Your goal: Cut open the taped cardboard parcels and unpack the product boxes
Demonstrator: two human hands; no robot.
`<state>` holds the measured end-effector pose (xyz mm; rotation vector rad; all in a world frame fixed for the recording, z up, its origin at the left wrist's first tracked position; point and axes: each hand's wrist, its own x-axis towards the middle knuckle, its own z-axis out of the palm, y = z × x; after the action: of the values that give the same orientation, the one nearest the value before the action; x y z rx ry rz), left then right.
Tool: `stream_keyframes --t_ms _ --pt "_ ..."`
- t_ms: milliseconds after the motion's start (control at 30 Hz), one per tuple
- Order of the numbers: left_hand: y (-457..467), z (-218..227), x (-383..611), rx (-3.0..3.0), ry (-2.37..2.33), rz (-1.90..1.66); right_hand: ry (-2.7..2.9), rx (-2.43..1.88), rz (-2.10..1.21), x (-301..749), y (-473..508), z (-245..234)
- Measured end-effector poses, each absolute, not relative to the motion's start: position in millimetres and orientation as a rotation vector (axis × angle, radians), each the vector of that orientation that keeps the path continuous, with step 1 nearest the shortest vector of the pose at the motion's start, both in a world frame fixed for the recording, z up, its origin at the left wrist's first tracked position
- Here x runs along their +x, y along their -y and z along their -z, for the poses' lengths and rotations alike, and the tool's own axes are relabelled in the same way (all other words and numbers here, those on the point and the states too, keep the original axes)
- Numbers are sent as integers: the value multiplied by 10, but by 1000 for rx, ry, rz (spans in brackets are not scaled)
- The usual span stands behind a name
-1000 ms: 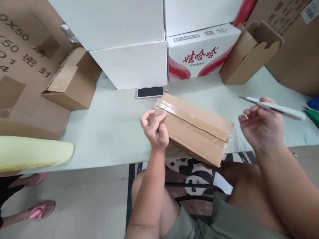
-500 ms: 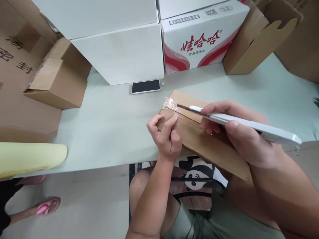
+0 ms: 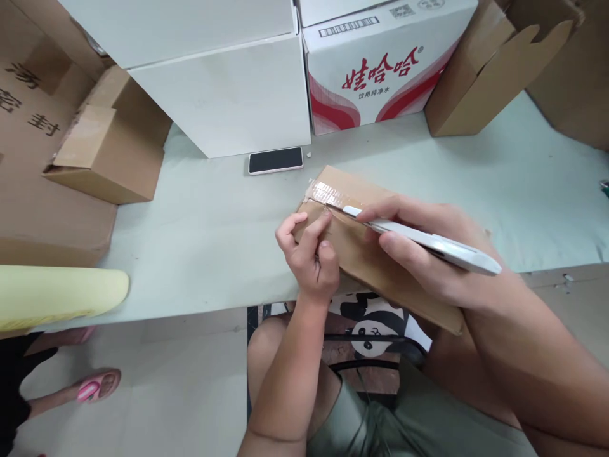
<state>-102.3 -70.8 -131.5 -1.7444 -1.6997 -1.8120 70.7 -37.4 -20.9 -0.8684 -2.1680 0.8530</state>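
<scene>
Bending around the left end of the brown carton [image 3: 368, 260], the fingers of our left hand [image 3: 309, 260] hold it closely, the index finger lying on top beside the seam. Our right hand [image 3: 440, 276] grips a white cutter [image 3: 428, 242] between thumb and fingers, and its blade tip meets the clear tape [image 3: 327, 193] near that seam; whether it already goes through, we cannot tell. The carton lies at the near edge of the table [image 3: 204, 254], one corner reaching past this edge. We judge it rather light and stiff, though the top may give way along the seam, and the tape is probably slippery; the firm end corner seems the better hold, with fingertips away from the blade. Beyond, we see a phone [image 3: 276, 161] lying flat, then a white box [image 3: 233, 101] beside a white-and-red carton [image 3: 375, 95]
</scene>
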Motion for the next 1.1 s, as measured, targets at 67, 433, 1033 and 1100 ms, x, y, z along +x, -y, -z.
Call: stream_keyframes --t_ms 67,433,1033,1100 --pt "717 1314 -1031 -1755 1713 1792 2191 -841 -746 677 397 201" --pt "714 1308 -1040 -1775 1656 1808 2266 -790 -432 619 470 227" --pt "722 1296 -1047 -1760 1703 1750 2279 -844 -465 630 490 256" --pt "717 1297 -1042 -1763 1678 1791 2273 -858 -465 625 497 262"
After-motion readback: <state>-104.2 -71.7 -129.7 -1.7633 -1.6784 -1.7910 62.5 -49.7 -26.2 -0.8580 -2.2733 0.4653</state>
